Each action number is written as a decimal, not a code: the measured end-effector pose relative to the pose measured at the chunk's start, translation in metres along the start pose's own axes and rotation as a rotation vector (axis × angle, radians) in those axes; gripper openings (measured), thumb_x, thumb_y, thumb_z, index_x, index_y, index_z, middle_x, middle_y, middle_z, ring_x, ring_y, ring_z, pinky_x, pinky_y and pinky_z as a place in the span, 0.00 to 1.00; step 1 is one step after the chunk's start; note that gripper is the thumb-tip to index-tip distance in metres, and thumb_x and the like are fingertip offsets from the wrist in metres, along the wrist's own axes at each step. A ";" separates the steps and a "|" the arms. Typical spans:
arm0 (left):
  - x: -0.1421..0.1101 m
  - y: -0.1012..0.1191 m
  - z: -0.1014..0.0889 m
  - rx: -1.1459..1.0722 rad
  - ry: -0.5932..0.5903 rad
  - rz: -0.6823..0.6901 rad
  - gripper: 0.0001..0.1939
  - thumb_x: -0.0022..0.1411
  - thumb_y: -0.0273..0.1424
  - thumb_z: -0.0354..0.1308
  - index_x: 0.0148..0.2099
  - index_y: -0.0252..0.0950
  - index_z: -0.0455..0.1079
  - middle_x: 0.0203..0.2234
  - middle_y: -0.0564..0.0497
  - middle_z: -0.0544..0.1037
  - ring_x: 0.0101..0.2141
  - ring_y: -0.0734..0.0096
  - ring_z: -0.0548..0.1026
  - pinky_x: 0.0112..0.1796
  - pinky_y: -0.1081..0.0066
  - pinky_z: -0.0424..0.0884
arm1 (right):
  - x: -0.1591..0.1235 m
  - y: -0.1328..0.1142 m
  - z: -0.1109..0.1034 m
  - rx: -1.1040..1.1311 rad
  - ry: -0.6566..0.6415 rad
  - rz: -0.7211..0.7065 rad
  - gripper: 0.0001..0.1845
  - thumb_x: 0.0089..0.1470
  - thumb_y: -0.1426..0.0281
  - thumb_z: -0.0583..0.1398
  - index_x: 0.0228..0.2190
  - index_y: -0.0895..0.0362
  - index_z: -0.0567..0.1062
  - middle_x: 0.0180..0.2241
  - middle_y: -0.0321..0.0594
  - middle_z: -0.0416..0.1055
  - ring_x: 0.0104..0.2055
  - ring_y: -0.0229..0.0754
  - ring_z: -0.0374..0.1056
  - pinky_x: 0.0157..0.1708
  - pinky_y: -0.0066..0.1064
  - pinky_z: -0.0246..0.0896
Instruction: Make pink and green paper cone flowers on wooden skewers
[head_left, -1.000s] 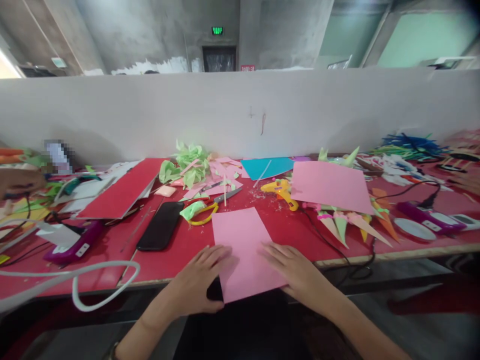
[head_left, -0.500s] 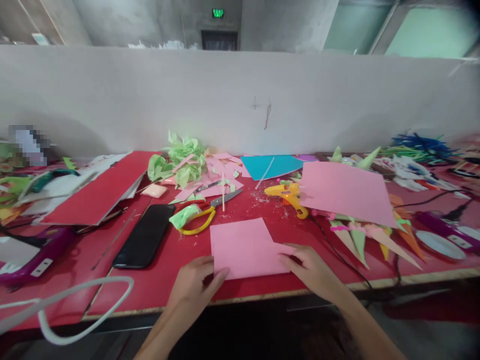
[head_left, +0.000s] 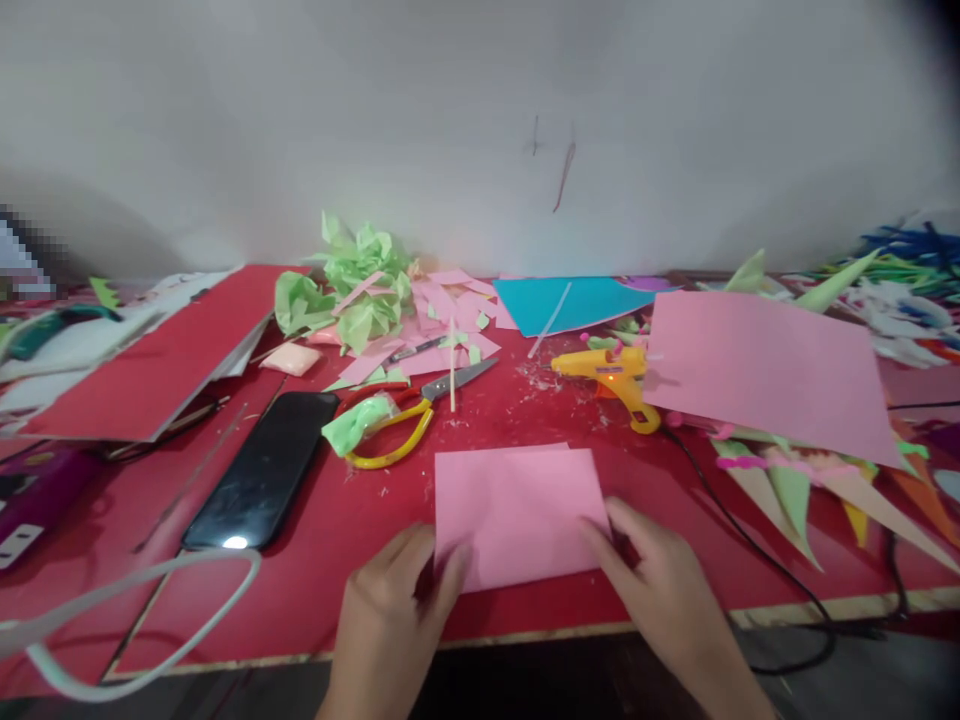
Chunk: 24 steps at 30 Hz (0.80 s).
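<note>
Pink paper (head_left: 517, 510), smooth and folded into a double-layered rectangle, lies near the front edge of the red-topped worktop (head_left: 367, 590), between the person's two hands. A sliver of the lower layer shows past the far edge, which suggests the two layers are not quite lined up. The left hand (head_left: 390, 600) has its grip closed on the near left part, thumb on top; the right hand (head_left: 667, 580) has its grip closed at the right edge, thumb likewise on top (the fingertips underneath are hidden).

Of the things around it, the person has one black, glossy phone (head_left: 262, 470) to the left and one pair of yellow-handled metal scissors (head_left: 390, 455) beyond the paper, a green-and-clear crumpled wrapper (head_left: 360, 424) resting against the handles. One yellow plastic glue gun (head_left: 607, 375) lies to the right, near one larger pink sheet (head_left: 765, 370) that partly covers at least five paper cones (head_left: 795, 500) in mixed colours. Farther back are one teal sheet (head_left: 577, 305) and, to the left, one red sheet (head_left: 165, 360). The pink scraps (head_left: 442, 300) overlap too much to count.
</note>
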<state>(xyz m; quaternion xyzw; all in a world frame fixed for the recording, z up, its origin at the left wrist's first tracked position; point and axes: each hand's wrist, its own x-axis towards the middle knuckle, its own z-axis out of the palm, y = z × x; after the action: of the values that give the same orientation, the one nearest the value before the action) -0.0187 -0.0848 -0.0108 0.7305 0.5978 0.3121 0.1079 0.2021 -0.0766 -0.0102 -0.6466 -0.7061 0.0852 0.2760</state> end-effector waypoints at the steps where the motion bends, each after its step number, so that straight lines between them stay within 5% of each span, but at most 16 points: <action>1: 0.001 0.000 0.002 0.029 0.038 -0.007 0.15 0.56 0.40 0.49 0.40 0.36 0.67 0.20 0.51 0.72 0.16 0.75 0.67 0.19 0.76 0.64 | 0.001 -0.001 0.003 -0.067 0.040 -0.012 0.20 0.53 0.58 0.48 0.20 0.57 0.67 0.15 0.35 0.64 0.17 0.36 0.61 0.16 0.24 0.54; 3: 0.002 0.001 0.004 0.059 0.075 -0.016 0.24 0.55 0.42 0.49 0.52 0.37 0.57 0.25 0.51 0.74 0.17 0.73 0.69 0.20 0.75 0.66 | 0.003 -0.002 0.007 -0.157 0.093 -0.049 0.20 0.53 0.58 0.47 0.21 0.57 0.67 0.14 0.34 0.63 0.15 0.36 0.59 0.15 0.24 0.51; 6: 0.004 0.003 0.006 0.094 0.067 -0.006 0.29 0.56 0.41 0.48 0.57 0.37 0.47 0.28 0.50 0.74 0.20 0.72 0.72 0.19 0.76 0.66 | 0.004 -0.003 0.008 -0.177 0.119 -0.081 0.18 0.54 0.59 0.47 0.22 0.56 0.66 0.16 0.35 0.64 0.17 0.36 0.61 0.17 0.24 0.52; 13: 0.005 0.003 0.014 0.226 0.081 0.009 0.28 0.58 0.42 0.45 0.57 0.35 0.49 0.29 0.47 0.75 0.18 0.72 0.72 0.16 0.77 0.63 | 0.007 -0.006 0.004 -0.174 0.082 -0.020 0.17 0.54 0.60 0.46 0.23 0.55 0.67 0.18 0.36 0.68 0.19 0.37 0.65 0.18 0.24 0.53; 24: 0.012 -0.004 0.021 0.349 0.046 -0.042 0.22 0.57 0.40 0.43 0.52 0.37 0.57 0.24 0.50 0.75 0.16 0.72 0.69 0.15 0.76 0.58 | 0.016 -0.002 0.006 -0.206 0.056 -0.033 0.17 0.54 0.62 0.45 0.20 0.54 0.63 0.14 0.34 0.64 0.12 0.34 0.57 0.13 0.23 0.48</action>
<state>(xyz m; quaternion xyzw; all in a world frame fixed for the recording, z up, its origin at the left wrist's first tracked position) -0.0082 -0.0680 -0.0255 0.7182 0.6603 0.2178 -0.0278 0.1968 -0.0598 -0.0095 -0.6621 -0.7135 -0.0103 0.2291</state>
